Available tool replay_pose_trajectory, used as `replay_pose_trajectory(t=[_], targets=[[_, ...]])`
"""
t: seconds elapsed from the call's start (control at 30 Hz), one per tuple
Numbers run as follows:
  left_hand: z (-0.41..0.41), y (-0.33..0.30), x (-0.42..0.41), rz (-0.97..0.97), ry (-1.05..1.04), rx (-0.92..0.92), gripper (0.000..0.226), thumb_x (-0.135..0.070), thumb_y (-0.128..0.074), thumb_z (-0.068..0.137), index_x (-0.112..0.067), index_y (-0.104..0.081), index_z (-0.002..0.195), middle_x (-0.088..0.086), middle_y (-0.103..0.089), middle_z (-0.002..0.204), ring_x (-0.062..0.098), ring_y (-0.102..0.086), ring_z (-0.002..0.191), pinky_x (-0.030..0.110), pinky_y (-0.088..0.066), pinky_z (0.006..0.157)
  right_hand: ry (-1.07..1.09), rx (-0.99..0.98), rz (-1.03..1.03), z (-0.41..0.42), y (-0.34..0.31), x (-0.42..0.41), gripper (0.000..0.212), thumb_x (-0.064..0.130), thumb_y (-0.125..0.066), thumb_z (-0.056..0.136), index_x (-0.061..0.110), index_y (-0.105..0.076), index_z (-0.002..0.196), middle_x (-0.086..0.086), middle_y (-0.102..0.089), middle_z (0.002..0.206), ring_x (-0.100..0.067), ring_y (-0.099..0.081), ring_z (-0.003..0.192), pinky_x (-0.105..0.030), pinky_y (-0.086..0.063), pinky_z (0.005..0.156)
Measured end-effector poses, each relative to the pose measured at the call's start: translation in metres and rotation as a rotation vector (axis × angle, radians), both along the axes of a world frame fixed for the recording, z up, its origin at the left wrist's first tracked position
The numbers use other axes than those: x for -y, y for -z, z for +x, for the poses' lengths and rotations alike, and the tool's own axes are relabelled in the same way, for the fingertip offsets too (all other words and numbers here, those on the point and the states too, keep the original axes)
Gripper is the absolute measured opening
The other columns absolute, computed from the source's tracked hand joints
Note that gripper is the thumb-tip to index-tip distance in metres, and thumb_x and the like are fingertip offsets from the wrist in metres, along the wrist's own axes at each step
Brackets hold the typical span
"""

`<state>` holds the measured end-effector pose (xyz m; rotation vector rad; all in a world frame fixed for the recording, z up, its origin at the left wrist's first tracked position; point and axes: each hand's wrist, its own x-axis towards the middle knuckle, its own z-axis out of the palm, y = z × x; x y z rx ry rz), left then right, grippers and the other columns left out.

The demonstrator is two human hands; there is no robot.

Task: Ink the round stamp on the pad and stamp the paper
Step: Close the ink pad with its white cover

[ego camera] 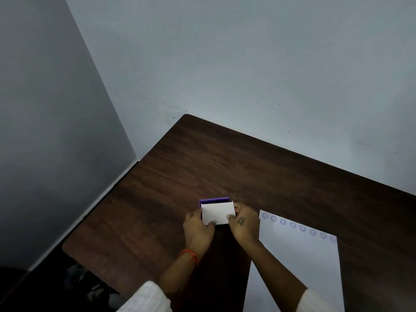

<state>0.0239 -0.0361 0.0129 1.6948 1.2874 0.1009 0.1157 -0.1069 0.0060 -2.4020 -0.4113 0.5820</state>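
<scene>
Both hands grip a white lid (pixel 218 213) over the purple ink pad (pixel 213 200): left hand (pixel 198 230), right hand (pixel 244 224). Right of them lies smooth paper (pixel 299 262) with 8 round prints on the dark wood table (pixel 247 167).

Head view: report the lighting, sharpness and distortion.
Head view: dim and even, no glare; the table edges splay from the wide lens; both hands on the pad look soft; the stamp marks along the paper edge are blurry.
</scene>
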Motion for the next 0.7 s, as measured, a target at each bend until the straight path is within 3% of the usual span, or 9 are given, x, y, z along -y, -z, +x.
replay_pose_trajectory(t=[0.47,0.7], targets=[[-0.005,0.015,-0.004,0.056,-0.014,-0.017,0.047,-0.012,-0.063,0.084,-0.016,-0.049,0.128,0.012,-0.048,0.132,0.027,-0.053,0.117,0.040,-0.042,0.104,0.005,-0.017,-0.017,0.000,0.013,-0.004,0.040,0.019,-0.066,0.083,0.011,-0.057,0.122,-0.011,-0.062,0.126,-0.030,-0.060,0.113,-0.038,-0.052,0.097],[-0.008,0.018,-0.014,0.122,0.018,0.026,0.032,-0.011,-0.057,0.088,-0.010,-0.058,0.120,0.014,-0.060,0.122,0.027,-0.055,0.112,0.038,-0.045,0.100,-0.017,-0.013,-0.015,0.002,0.014,-0.003,0.041,0.017,-0.066,0.083,0.011,-0.057,0.123,-0.010,-0.063,0.125,-0.027,-0.059,0.114,-0.037,-0.050,0.098]])
